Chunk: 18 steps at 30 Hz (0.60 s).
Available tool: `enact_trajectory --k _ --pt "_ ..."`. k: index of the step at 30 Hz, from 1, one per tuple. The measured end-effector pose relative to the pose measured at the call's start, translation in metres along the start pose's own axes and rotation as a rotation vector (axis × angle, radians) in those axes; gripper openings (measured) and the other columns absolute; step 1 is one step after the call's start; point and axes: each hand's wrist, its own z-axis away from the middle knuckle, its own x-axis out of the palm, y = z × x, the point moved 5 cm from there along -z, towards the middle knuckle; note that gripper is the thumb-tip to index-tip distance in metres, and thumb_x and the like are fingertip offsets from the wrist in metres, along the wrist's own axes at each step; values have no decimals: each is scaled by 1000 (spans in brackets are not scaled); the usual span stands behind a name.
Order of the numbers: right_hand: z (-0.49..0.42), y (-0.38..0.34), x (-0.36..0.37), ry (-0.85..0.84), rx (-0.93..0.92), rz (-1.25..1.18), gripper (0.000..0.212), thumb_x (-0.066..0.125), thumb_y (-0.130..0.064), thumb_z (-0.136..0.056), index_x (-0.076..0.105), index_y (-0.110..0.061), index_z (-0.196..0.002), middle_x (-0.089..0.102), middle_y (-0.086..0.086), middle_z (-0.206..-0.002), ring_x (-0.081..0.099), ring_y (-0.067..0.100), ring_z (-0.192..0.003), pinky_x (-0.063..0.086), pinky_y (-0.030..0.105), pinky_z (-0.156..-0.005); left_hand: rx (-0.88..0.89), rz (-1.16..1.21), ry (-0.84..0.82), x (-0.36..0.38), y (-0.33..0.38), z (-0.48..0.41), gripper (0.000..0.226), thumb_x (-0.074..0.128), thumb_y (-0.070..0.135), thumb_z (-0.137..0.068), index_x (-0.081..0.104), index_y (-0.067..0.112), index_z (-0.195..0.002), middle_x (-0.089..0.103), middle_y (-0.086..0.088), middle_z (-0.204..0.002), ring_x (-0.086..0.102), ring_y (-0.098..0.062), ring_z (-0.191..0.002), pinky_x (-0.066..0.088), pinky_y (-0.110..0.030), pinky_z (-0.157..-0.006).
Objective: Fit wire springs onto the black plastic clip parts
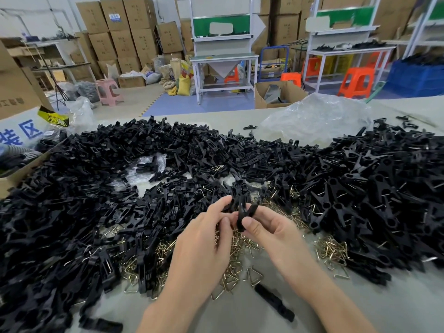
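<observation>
Both hands pinch black clip [243, 212]: right hand [269, 230] steadies, left hand [206, 239] aligns halves for spring (spring itself not discernible).

Two hands and their forearms are all that shows of the person. The left hand [204, 239] and the right hand [269, 233] are bare, and so are both forearms. The visible thumbnails are short and plain.
</observation>
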Motion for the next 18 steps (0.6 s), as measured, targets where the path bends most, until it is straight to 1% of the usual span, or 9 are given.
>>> enact_trajectory --k 2,5,7,9,11,12,14,17,18 --pt "-1 3 3 15 17 -27 29 68 -29 -88 73 -21 -116 77 1 -114 71 17 -112 55 26 -97 53 -93 52 -5 4 1 36 43 36 -98 40 44 -133 67 24 -98 60 3 -83 48 -22 -74" --pt "-2 2 -8 130 43 -154 30 73 -26 -80 75 -14 -108 74 14 -108 74 26 -102 58 25 -87 81 -181 118 -11 1 -2 30 49 28 -96 50 28 -126 59 18 -85 58 -5 -78 48 -25 -71" --pt "-4 2 -18 217 59 -209 39 74 -23 -77 71 -6 -113 71 21 -111 76 25 -97 60 24 -82 52 -252 70 -11 -7 -5 29 49 35 -95 59 25 -120 55 20 -86 53 -4 -80 48 -28 -77" --pt "-4 2 -24 274 75 -223 47 72 -20 -77 66 -3 -121 71 19 -112 76 23 -95 60 24 -80 43 -378 -96 -3 -15 -4 39 42 49 -95 64 28 -119 53 17 -95 51 -7 -92 46 -34 -90" --pt "-4 2 -26 290 84 -168 40 70 -16 -84 66 -6 -123 72 13 -112 76 20 -96 61 26 -83 8 -487 -281 9 -24 -1 47 36 62 -95 58 37 -129 48 15 -110 47 -10 -110 35 -34 -105" --pt "-4 2 -26 291 92 -133 36 69 -14 -88 66 -8 -124 73 10 -110 75 18 -96 61 27 -85 -11 -521 -335 12 -29 0 49 34 65 -95 53 41 -132 45 16 -115 43 -10 -116 30 -33 -108" --pt "-3 4 -26 296 104 -102 31 66 -10 -93 66 -12 -124 75 6 -107 75 16 -96 60 28 -87 -30 -537 -358 14 -34 -1 46 34 65 -96 53 44 -131 45 18 -117 42 -9 -120 28 -31 -108" --pt "-3 4 -28 300 94 -98 28 66 -6 -93 67 -13 -120 74 8 -107 75 16 -95 59 20 -81 -39 -493 -327 12 -35 -4 32 40 58 -99 56 43 -122 48 20 -114 45 -7 -115 27 -28 -105" --pt "-3 3 -28 296 93 -90 27 67 -6 -92 68 -15 -118 74 8 -107 74 15 -95 59 19 -81 -36 -464 -305 11 -35 -4 26 42 54 -100 56 42 -118 48 21 -112 45 -6 -113 27 -27 -104"
